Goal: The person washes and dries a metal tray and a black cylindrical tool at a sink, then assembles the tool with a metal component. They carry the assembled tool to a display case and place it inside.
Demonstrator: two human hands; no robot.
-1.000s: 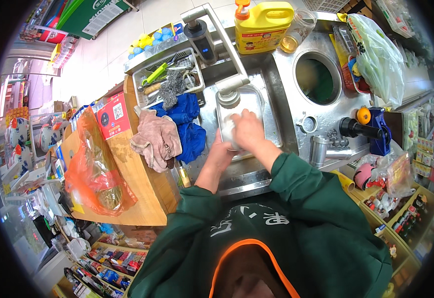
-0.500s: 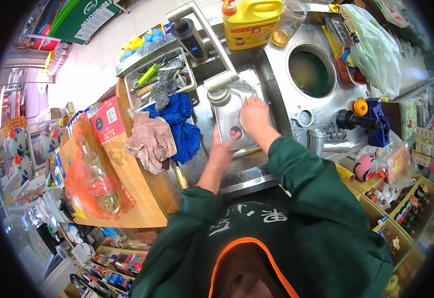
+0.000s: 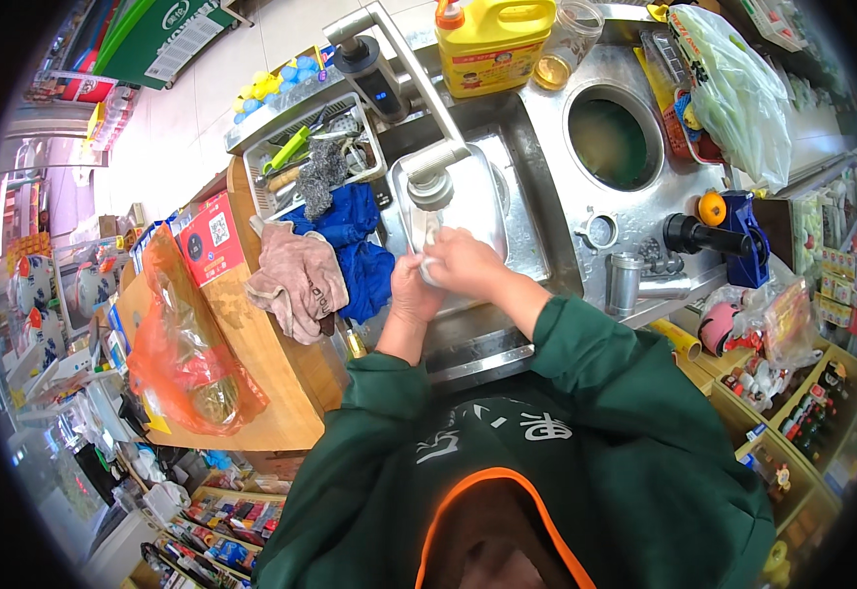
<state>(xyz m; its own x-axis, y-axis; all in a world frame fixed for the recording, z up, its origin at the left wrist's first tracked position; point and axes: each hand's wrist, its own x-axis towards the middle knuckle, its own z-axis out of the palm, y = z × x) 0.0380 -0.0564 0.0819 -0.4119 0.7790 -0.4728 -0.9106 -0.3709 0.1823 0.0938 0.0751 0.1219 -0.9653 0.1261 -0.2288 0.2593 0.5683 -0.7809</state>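
Over the steel sink [image 3: 536, 211], I see left hand [image 3: 411, 287] and right hand [image 3: 463, 260] both grasping a metal tray [image 3: 467, 191]; wet, it could slip against the faucet [image 3: 428, 182].

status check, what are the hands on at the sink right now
Left hand and right hand both on a metal tray in the sink, white cloth between them. Faucet head right above the tray.

One yellow jug [image 3: 492, 44], two cloths: blue [image 3: 355, 240], pinkish [image 3: 296, 280]; one orange bag [image 3: 188, 358].
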